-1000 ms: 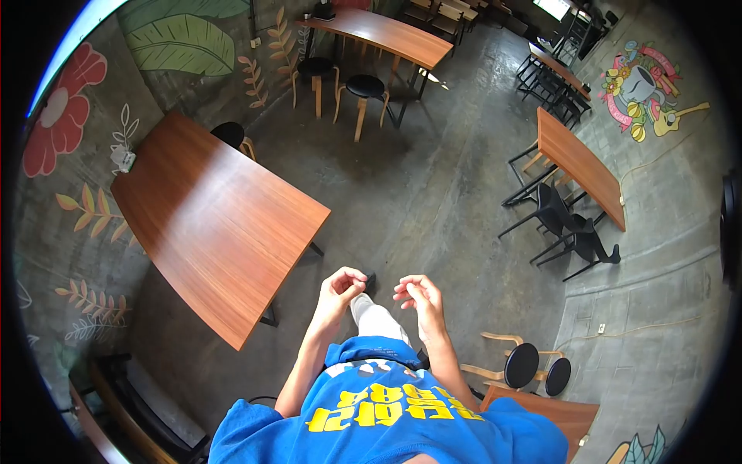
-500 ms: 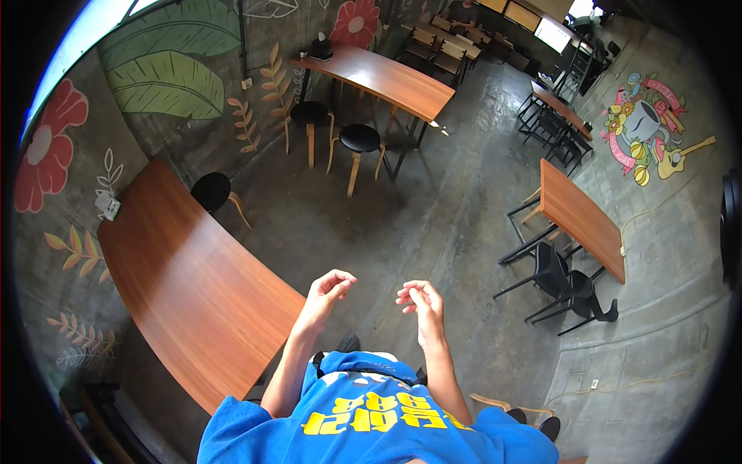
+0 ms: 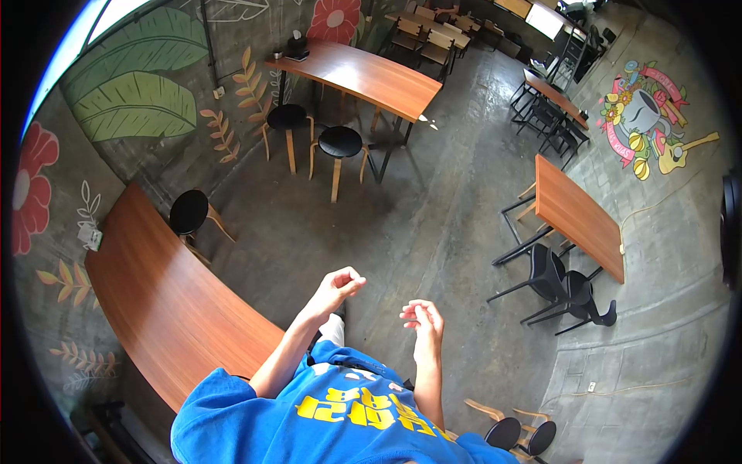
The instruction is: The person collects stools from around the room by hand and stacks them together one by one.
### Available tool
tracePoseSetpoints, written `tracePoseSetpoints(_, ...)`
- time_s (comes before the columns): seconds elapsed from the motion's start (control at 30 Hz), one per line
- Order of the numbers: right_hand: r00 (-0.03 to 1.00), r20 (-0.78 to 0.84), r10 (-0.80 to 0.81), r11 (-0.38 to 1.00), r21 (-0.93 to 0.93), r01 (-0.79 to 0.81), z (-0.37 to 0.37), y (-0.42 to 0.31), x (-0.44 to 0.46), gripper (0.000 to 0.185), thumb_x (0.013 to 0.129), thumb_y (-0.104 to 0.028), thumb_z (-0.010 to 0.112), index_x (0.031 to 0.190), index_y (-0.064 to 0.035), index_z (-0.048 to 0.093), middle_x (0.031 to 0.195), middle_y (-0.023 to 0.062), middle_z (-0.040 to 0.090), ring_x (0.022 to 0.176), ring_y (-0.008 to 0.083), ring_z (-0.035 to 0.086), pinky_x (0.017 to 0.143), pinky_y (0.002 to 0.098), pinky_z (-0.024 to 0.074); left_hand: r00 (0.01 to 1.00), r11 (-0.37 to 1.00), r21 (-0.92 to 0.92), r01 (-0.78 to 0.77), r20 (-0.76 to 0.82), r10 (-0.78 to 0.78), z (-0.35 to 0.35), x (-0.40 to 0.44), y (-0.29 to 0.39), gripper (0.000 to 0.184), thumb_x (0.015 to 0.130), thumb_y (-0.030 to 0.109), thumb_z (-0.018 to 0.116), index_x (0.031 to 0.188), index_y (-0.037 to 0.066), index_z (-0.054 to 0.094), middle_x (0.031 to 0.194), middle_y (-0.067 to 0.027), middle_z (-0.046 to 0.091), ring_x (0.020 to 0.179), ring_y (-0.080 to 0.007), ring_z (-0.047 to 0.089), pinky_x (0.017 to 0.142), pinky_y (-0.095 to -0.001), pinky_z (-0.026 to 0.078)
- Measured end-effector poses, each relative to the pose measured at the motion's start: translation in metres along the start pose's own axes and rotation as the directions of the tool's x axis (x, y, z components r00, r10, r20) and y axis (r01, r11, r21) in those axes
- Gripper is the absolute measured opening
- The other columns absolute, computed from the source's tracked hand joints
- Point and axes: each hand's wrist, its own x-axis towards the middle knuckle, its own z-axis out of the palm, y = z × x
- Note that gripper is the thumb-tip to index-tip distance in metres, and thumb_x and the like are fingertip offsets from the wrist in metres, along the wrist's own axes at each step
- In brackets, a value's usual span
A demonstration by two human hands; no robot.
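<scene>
My left hand (image 3: 337, 288) is raised in the air in front of my body, over the floor just beyond the near table's edge. Its fingers are bent and drawn together toward the thumb, and nothing shows in them. My right hand (image 3: 424, 323) hangs in the air a little lower and to the right, palm turned inward. Its fingers are loosely curled and slightly apart, with nothing held. A gap separates the two hands, and neither touches anything. Below them is my blue shirt (image 3: 348, 421) with yellow lettering.
On the left stands a long wooden table (image 3: 185, 309) with a black stool (image 3: 189, 211) behind it. Another wooden table (image 3: 363, 73) with stools is ahead. To the right are a table (image 3: 576, 216) and black chairs (image 3: 547, 271). Two stools (image 3: 502, 433) are low at right. Concrete floor (image 3: 433, 232) runs between.
My view has shifted forward and turned slightly, so the near table sits further left and lower. My left hand's fingers have drawn closer together; my right hand appears lower. A leg shows below.
</scene>
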Motion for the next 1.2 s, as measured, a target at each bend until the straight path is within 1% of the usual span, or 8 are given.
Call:
tracePoseSetpoints(0.1, 0.999, -0.03, 0.02, 1.0, 0.021, -0.019, 0.001, -0.004, 0.025, 0.018, 0.098, -0.02, 0.053, 0.104, -0.0067, 0.064, 0.094, 0.0065, 0.069, 0.083, 0.0151, 0.067, 0.069, 0.0261, 0.0479, 0.997, 1.0, 0.003, 0.024, 0.08, -0.024, 0.011, 0.034, 0.002, 0.035, 0.096, 0.028, 0.066, 0.068, 0.012, 0.053, 0.066, 0.0068, 0.048, 0.068, -0.0045, 0.041, 0.066, -0.0239, 0.034)
tracePoseSetpoints(0.23, 0.999, -0.054, 0.004, 1.0, 0.009, -0.003, 0.009, -0.021, 0.074, 0.018, 0.098, -0.02, 0.053, 0.104, -0.0065, 0.064, 0.095, 0.0065, 0.069, 0.083, 0.0151, 0.067, 0.07, 0.0262, 0.048, 0.986, 0.997, 0.058, 0.04, 0.16, -0.049, 0.012, 0.088, 0.003, 0.041, 0.098, 0.033, 0.062, 0.065, 0.01, 0.054, 0.064, 0.006, 0.05, 0.067, -0.0045, 0.042, 0.07, -0.0245, 0.035)
tracePoseSetpoints(0.43, 0.996, -0.061, -0.066, 0.998, -0.022, 0.065, 0.012, -0.055, 0.162, 0.017, 0.099, -0.019, 0.054, 0.105, -0.0064, 0.065, 0.096, 0.0062, 0.07, 0.084, 0.0138, 0.067, 0.069, 0.0256, 0.0484, 0.945, 0.994, 0.113, 0.002, 0.325, -0.039, 0.012, 0.181, 0.023, 0.052, 0.101, 0.042, 0.055, 0.063, 0.006, 0.059, 0.061, 0.0043, 0.053, 0.069, -0.0053, 0.046, 0.087, -0.0278, 0.038)
tracePoseSetpoints(0.6, 0.985, -0.127, -0.113, 0.993, -0.036, 0.11, 0.005, -0.087, 0.229, 0.017, 0.099, -0.017, 0.054, 0.105, -0.0058, 0.065, 0.095, 0.0067, 0.07, 0.084, 0.0139, 0.067, 0.07, 0.0254, 0.0484, 0.912, 0.993, 0.115, 0.009, 0.406, -0.055, 0.024, 0.261, 0.052, 0.051, 0.103, 0.04, 0.051, 0.068, 0.005, 0.062, 0.068, 0.0019, 0.059, 0.074, -0.0079, 0.049, 0.091, -0.0296, 0.039)
tracePoseSetpoints(0.67, 0.976, -0.175, -0.127, 0.992, -0.033, 0.123, -0.002, -0.097, 0.253, 0.017, 0.099, -0.017, 0.054, 0.105, -0.0057, 0.065, 0.095, 0.0069, 0.07, 0.084, 0.0139, 0.067, 0.069, 0.0255, 0.0483, 0.882, 0.992, 0.123, -0.004, 0.468, -0.055, 0.024, 0.296, 0.06, 0.049, 0.102, 0.043, 0.051, 0.076, 0.006, 0.069, 0.078, -0.0011, 0.066, 0.078, -0.0108, 0.052, 0.093, -0.0335, 0.041)
tracePoseSetpoints(0.83, 0.957, -0.255, -0.138, 0.99, -0.028, 0.135, -0.014, -0.113, 0.295, 0.018, 0.098, -0.02, 0.055, 0.106, -0.0056, 0.065, 0.095, 0.007, 0.069, 0.084, 0.0146, 0.067, 0.07, 0.0252, 0.0479, 0.82, 0.992, 0.039, -0.121, 0.567, 0.078, 0.031, 0.359, 0.081, 0.046, 0.103, 0.043, 0.048, 0.086, 0.005, 0.067, 0.093, -0.0041, 0.067, 0.084, -0.0124, 0.054, 0.091, -0.033, 0.043)
tracePoseSetpoints(1.0, 0.961, -0.256, -0.106, 0.994, 0.009, 0.112, -0.025, -0.116, 0.321, 0.018, 0.099, -0.02, 0.055, 0.105, -0.0055, 0.065, 0.095, 0.0067, 0.069, 0.084, 0.0142, 0.067, 0.069, 0.0251, 0.048, 0.851, 0.99, 0.072, -0.117, 0.522, 0.063, 0.039, 0.394, 0.094, 0.044, 0.103, 0.042, 0.048, 0.094, 0.004, 0.068, 0.096, -0.004, 0.067, 0.083, -0.0121, 0.054, 0.089, -0.0317, 0.044)
tracePoseSetpoints(1.2, 0.986, -0.149, -0.074, 0.997, 0.001, 0.075, -0.041, -0.113, 0.355, 0.019, 0.099, -0.021, 0.055, 0.106, -0.0063, 0.065, 0.095, 0.0062, 0.069, 0.084, 0.014, 0.066, 0.069, 0.0252, 0.0483, 0.893, 0.993, 0.058, -0.104, 0.446, 0.067, 0.054, 0.396, 0.084, 0.04, 0.104, 0.039, 0.047, 0.102, 0.006, 0.068, 0.087, -0.0009, 0.064, 0.082, -0.0109, 0.052, 0.085, -0.0301, 0.044)
